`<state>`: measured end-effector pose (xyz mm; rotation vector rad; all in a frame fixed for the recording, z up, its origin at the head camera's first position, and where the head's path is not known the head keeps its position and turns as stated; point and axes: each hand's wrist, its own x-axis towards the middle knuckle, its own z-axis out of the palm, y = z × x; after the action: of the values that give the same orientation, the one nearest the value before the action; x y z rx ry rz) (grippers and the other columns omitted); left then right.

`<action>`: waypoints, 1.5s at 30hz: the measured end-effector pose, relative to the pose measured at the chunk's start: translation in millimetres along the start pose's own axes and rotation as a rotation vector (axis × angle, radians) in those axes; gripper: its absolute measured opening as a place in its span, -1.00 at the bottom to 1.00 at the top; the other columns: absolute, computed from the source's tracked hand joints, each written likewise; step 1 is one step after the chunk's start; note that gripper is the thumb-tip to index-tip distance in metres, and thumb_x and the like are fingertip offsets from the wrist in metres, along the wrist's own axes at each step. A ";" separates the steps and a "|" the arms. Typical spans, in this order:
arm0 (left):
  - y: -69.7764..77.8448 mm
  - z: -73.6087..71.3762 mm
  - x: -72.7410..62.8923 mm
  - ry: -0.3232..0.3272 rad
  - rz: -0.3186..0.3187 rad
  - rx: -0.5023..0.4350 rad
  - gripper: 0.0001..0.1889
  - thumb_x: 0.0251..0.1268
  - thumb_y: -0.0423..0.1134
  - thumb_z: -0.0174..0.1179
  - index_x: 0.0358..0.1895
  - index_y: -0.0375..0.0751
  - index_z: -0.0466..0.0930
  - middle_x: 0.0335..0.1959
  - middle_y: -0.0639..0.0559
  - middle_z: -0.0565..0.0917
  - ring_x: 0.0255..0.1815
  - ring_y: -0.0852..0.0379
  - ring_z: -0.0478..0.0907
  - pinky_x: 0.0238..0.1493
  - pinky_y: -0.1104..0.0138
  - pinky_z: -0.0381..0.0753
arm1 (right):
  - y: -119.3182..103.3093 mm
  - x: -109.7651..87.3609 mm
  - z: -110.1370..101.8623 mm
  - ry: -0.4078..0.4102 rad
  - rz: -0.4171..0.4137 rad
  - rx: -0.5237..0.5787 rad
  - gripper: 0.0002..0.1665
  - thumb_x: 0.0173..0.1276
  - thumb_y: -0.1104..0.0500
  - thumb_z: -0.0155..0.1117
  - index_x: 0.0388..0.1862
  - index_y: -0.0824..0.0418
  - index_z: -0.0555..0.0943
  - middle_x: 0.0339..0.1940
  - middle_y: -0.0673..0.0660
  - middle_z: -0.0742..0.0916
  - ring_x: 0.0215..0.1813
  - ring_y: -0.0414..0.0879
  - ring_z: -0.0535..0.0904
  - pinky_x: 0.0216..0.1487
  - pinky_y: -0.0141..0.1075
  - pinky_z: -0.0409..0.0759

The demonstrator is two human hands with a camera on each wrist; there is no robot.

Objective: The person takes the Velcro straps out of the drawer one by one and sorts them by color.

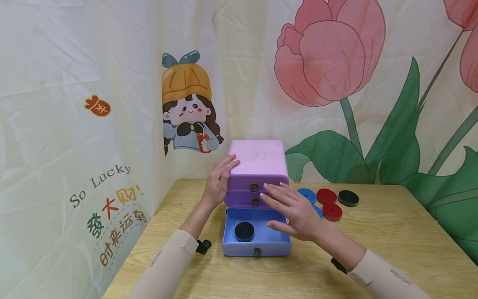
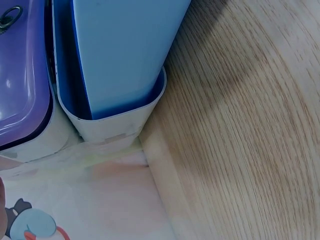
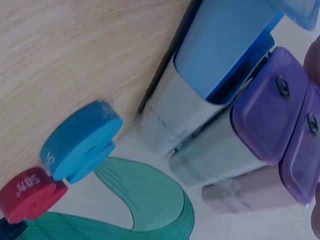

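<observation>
A small chest of drawers with a pink top (image 1: pixel 257 155) stands at the back of the table. Its two purple drawers (image 1: pixel 237 199) are closed, and the blue bottom drawer (image 1: pixel 239 250) is pulled out. Inside that drawer, toward its left, lies a flat round black roll (image 1: pixel 244 231). My left hand (image 1: pixel 219 179) rests against the chest's upper left side, fingers reaching over the top edge. My right hand (image 1: pixel 296 209) is in front of the chest's right side with fingers extended, holding nothing. Whether its fingertips touch the purple fronts is unclear.
Right of the chest lie blue rolls (image 1: pixel 307 194), one partly behind my right hand, red rolls (image 1: pixel 332 211) and a black roll (image 1: pixel 348 198). A printed curtain (image 1: pixel 246 83) hangs behind the wooden table (image 1: pixel 373 241).
</observation>
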<state>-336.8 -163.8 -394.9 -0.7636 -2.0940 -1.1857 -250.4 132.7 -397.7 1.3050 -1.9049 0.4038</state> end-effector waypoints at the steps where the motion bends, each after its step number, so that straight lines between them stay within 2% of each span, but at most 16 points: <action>1: 0.0 -0.1 -0.2 -0.001 -0.002 0.001 -0.53 0.68 -0.04 -0.17 0.34 -0.06 0.64 0.52 -0.02 0.49 0.64 -0.03 0.25 0.61 -0.16 0.22 | -1.3 0.1 2.2 -0.010 -0.005 0.018 -0.17 0.58 -0.38 -0.01 0.50 0.18 0.50 0.53 0.21 0.54 0.54 0.09 0.46 0.54 0.06 0.41; 10: -1.3 0.0 -1.7 -0.002 0.003 0.006 -0.53 0.67 -0.04 -0.17 0.35 -0.06 0.63 0.52 -0.01 0.49 0.64 -0.01 0.25 0.61 -0.17 0.22 | -11.1 1.4 17.9 -0.146 0.018 0.144 -0.26 0.61 -0.31 0.04 0.57 0.07 0.43 0.48 0.12 0.61 0.48 -0.04 0.55 0.37 -0.03 0.62; 17: -1.3 0.0 -0.6 0.007 0.016 0.003 -0.54 0.68 -0.05 -0.16 0.34 -0.07 0.64 0.51 0.00 0.50 0.64 -0.03 0.26 0.62 -0.14 0.22 | -15.9 4.8 26.8 -0.199 0.066 0.187 -0.30 0.50 -0.20 0.29 0.51 0.06 0.52 0.42 0.08 0.66 0.42 -0.05 0.61 0.33 -0.07 0.65; 23: -1.7 0.4 0.1 0.005 0.022 -0.007 -0.55 0.68 -0.07 -0.16 0.34 -0.08 0.64 0.51 -0.03 0.50 0.64 -0.10 0.27 0.60 -0.18 0.23 | -17.6 7.8 33.1 -0.224 0.094 0.201 -0.28 0.48 -0.23 0.30 0.50 0.04 0.52 0.42 0.07 0.66 0.43 -0.09 0.59 0.34 -0.10 0.64; 27: -2.1 0.2 0.1 0.011 0.026 -0.010 -0.55 0.69 -0.07 -0.17 0.33 -0.08 0.64 0.50 -0.05 0.50 0.63 -0.08 0.27 0.60 -0.17 0.23 | -18.3 10.0 38.9 -0.227 0.095 0.213 -0.28 0.45 -0.23 0.34 0.48 0.03 0.55 0.41 0.08 0.67 0.43 -0.08 0.59 0.33 -0.11 0.65; 31: -2.1 -0.3 -0.5 0.005 0.021 -0.009 -0.54 0.68 -0.06 -0.17 0.33 -0.07 0.64 0.51 -0.03 0.50 0.64 -0.06 0.26 0.61 -0.16 0.22 | -18.4 11.3 45.3 -0.264 0.109 0.232 -0.29 0.42 -0.21 0.38 0.46 0.04 0.57 0.40 0.09 0.67 0.43 -0.06 0.60 0.32 -0.10 0.66; 37: -1.9 -0.9 -0.8 0.000 0.008 -0.003 -0.55 0.68 -0.07 -0.17 0.34 -0.05 0.64 0.52 0.01 0.49 0.65 -0.03 0.24 0.62 -0.15 0.21 | -17.2 13.6 55.4 -0.352 0.136 0.242 -0.33 0.43 -0.21 0.37 0.43 0.01 0.60 0.39 0.06 0.68 0.40 -0.07 0.61 0.34 -0.09 0.64; 45: 0.2 -1.0 -0.4 -0.001 0.004 -0.012 -0.55 0.68 -0.09 -0.16 0.34 -0.08 0.64 0.52 -0.03 0.49 0.64 -0.12 0.25 0.61 -0.19 0.20 | -13.8 13.1 67.6 -0.493 0.197 0.272 -0.33 0.40 -0.19 0.42 0.42 0.00 0.61 0.40 0.08 0.67 0.39 -0.06 0.62 0.29 -0.13 0.68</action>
<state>-336.2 -164.7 -394.6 -0.7736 -2.0874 -1.1971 -268.7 75.4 -434.0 1.4984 -2.4713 0.4866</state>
